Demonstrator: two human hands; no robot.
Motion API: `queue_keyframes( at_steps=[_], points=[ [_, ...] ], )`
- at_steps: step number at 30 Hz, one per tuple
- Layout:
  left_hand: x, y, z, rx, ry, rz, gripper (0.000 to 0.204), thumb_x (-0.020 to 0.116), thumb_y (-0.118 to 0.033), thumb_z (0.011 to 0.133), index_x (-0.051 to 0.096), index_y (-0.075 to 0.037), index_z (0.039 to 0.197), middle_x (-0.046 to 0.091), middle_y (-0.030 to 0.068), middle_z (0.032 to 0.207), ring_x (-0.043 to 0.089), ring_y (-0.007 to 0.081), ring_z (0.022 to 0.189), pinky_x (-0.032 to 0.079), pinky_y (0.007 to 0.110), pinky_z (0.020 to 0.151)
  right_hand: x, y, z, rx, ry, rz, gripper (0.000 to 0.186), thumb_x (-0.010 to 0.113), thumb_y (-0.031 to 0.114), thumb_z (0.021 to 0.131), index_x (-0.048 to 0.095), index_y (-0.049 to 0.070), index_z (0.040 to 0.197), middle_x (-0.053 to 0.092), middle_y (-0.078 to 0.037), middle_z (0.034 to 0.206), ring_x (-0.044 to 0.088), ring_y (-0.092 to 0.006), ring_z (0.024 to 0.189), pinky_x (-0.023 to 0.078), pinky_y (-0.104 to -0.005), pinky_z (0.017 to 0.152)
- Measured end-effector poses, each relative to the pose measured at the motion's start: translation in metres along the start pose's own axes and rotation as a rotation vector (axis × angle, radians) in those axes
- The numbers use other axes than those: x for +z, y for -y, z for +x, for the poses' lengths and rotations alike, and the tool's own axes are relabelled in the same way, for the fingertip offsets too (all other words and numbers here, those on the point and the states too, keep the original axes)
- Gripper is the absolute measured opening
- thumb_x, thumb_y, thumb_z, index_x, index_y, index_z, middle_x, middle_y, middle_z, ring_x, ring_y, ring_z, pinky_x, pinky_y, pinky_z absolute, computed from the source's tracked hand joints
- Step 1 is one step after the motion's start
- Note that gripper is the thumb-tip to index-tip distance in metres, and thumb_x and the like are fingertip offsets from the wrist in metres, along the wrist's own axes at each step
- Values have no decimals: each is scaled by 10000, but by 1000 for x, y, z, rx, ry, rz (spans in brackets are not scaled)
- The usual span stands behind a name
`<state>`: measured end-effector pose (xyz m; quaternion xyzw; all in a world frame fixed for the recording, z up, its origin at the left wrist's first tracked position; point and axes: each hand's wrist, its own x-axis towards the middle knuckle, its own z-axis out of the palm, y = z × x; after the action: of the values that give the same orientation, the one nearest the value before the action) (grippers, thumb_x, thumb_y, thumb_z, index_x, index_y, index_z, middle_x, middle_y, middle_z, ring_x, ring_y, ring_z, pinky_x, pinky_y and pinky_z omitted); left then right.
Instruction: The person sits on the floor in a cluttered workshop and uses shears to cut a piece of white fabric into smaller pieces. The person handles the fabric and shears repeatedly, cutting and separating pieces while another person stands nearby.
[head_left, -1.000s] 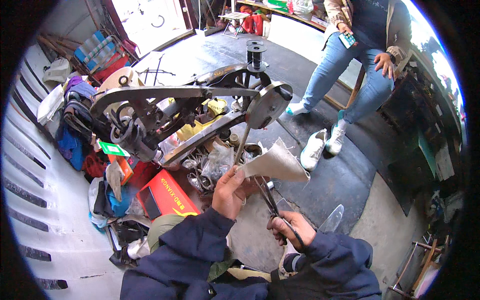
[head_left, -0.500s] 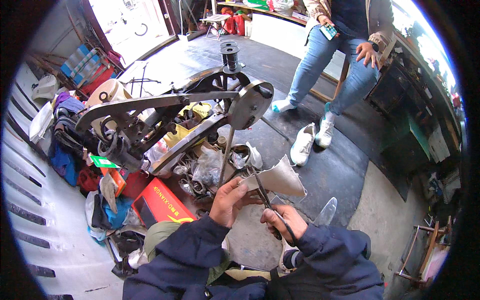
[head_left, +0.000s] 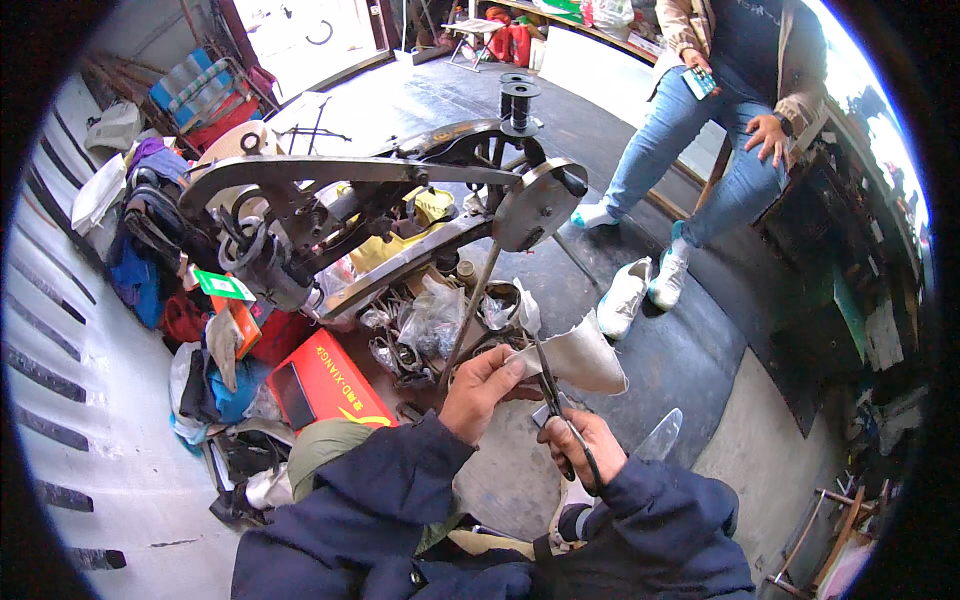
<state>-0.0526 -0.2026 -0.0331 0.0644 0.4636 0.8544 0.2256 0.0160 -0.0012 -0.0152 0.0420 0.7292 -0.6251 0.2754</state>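
My left hand [head_left: 482, 392] pinches the left edge of a piece of off-white cloth [head_left: 585, 358], which has a frayed edge and spreads out to the right. My right hand [head_left: 588, 447] is closed around the dark handles of a pair of scissors [head_left: 547, 378]. The scissor blades point up and away from me and cross the cloth just right of my left fingers. How far they are apart is hard to make out. Both hands are over the floor in front of my lap.
A hand-cranked sewing machine [head_left: 350, 190] with a thread spool [head_left: 518, 105] stands ahead at left. Beneath it are plastic bags [head_left: 432, 322] and a red box [head_left: 325, 385]. Opposite sits a person [head_left: 735, 110] holding a phone, with a loose white shoe [head_left: 625, 298] before them.
The whole view has swung slightly left, so the surroundings sit further right. My hands keep the same grips on the cloth and scissors, with only slight shifts.
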Motion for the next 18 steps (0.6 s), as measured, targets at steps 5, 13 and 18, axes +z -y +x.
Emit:
queue_keyframes(
  at_steps=[5,13,18],
  points=[
    [-3,5,1,12,13,6,192,544,-202,1065,625,-28,1087,669,27,1062,641,120,1007,566,342,907,-1,-5,1,-37,9,-21,524,576,531,1003,622,9,989,534,-2,752,501,-89,644,427,-255,559],
    [-5,7,2,20,62,15,197,549,-198,1063,642,-26,1092,667,9,1046,636,98,981,566,324,899,-2,-7,1,-37,-8,-41,568,559,576,1000,611,11,964,541,-7,757,505,-89,640,422,-251,564],
    [-6,7,2,30,76,43,196,548,-186,1063,646,-20,1092,666,3,1037,636,96,976,565,321,905,-1,-7,1,-128,-36,-86,590,567,610,984,602,25,914,519,9,694,484,-73,604,376,-239,525]
  ],
)
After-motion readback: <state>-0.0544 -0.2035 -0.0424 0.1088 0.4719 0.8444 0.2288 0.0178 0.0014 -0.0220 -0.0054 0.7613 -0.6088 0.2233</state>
